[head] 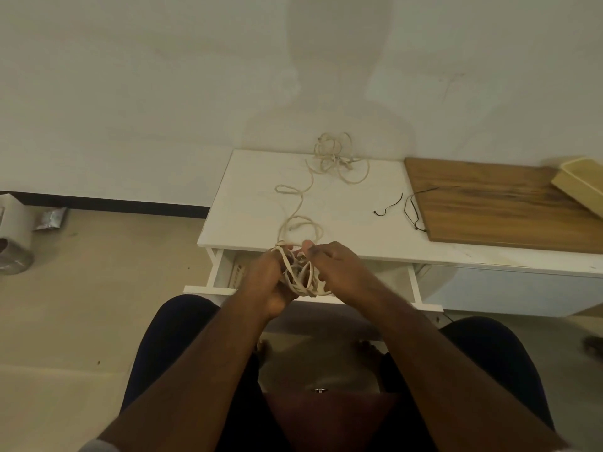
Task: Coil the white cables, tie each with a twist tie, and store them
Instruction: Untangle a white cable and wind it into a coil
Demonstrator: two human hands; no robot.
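A bundle of white cable loops (pixel 301 277) hangs between my two hands above the open drawer (pixel 208 288). My left hand (pixel 266 282) grips the loops from the left. My right hand (pixel 329 267) pinches the cable at the top of the bundle. From there the cable trails back across the white table (pixel 248 203) to a loose tangle (pixel 332 156) by the wall. Two dark twist ties, one (pixel 388 208) and another (pixel 412 208), lie on the table to the right.
A wooden board (pixel 496 203) covers the table's right part, with a tan tray (pixel 584 184) on its far right corner. White packages (pixel 14 236) sit on the floor at left. My knees frame the drawer below.
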